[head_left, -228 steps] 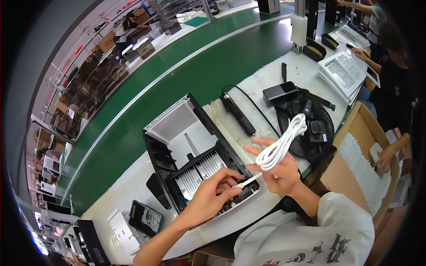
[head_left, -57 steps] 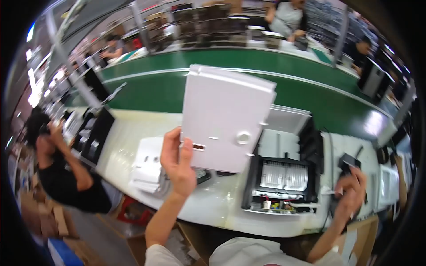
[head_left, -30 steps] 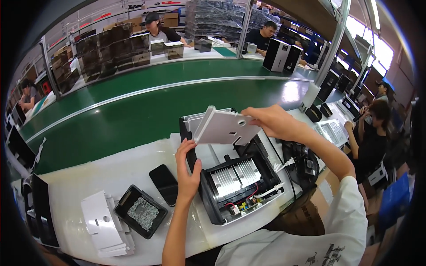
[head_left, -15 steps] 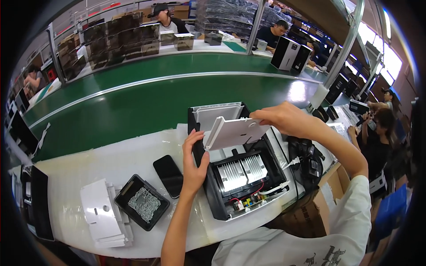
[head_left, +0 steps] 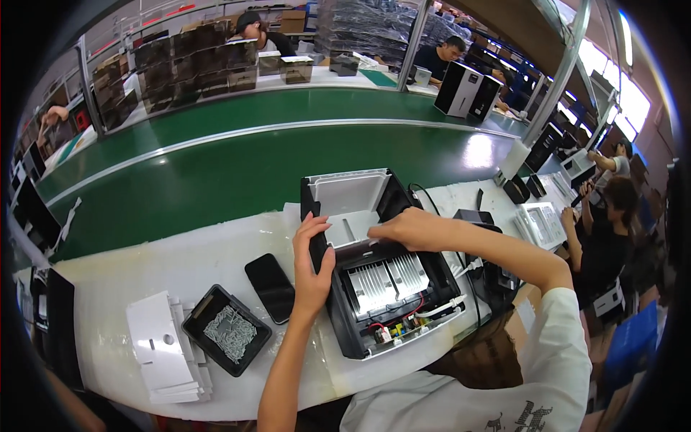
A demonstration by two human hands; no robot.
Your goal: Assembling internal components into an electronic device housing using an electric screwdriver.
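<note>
A black appliance housing (head_left: pixel 338 327) lies open on the work table, with a white inner compartment (head_left: pixel 348 193) at its far end. Nearer to me inside it sit a silver finned heat sink (head_left: pixel 389 284) and a small circuit board (head_left: pixel 403 333) with red and white wires. My left hand (head_left: pixel 314 270) grips the housing's left wall, fingers over the rim and thumb apart. Inside the housing, my right hand (head_left: pixel 412 229) is closed at the top edge of a panel (head_left: pixel 368 252) standing across it, just beyond the heat sink; its fingertips are partly hidden.
To the left lie a black phone (head_left: pixel 271 288), a black tray of screws (head_left: pixel 229 335) and stacked white panels (head_left: pixel 162 342). A green conveyor (head_left: pixel 237 162) runs beyond the table. Black cables and a dark power tool (head_left: pixel 497 270) lie at right. Co-workers sit across and at right.
My right hand has lowered the white panel from above the housing down into it, moving left and nearer the heat sink. My left hand stays on the left wall.
</note>
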